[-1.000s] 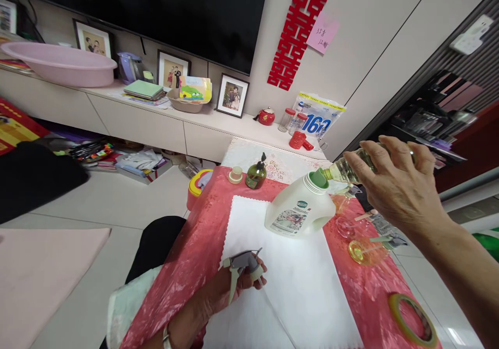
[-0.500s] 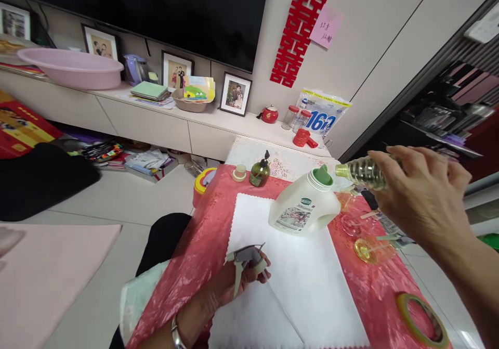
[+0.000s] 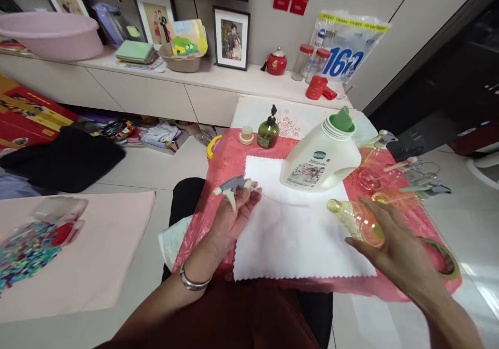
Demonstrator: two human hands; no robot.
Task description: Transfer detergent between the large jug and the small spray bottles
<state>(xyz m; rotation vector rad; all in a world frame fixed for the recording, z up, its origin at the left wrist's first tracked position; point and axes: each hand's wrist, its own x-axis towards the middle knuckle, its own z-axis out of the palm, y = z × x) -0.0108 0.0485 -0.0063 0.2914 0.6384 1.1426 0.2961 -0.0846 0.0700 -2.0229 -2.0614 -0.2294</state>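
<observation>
While half-curled, L hand (image 3: 235, 214) w/ sprayer (image 3: 234, 183)

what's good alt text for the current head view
A person's left hand holds a sprayer head and the right hand an open bottle. Beyond them a pale jug stands on a white sheet on a red-covered table.

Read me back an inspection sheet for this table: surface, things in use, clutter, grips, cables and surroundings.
Surface: white sheet over a red tablecloth.
Things in use: sprayer head with a thin tube; uncapped bottle, tilted; open jug, upright on the sheet.
Clutter: pump bottle behind the sheet; tape roll at the right.
Grips: left grip holds the sprayer head; right grip holds the bottle.
Cables: nothing seen for certain.
Surroundings: shelf behind with a pink basin, framed pictures and red-lidded jars.
</observation>
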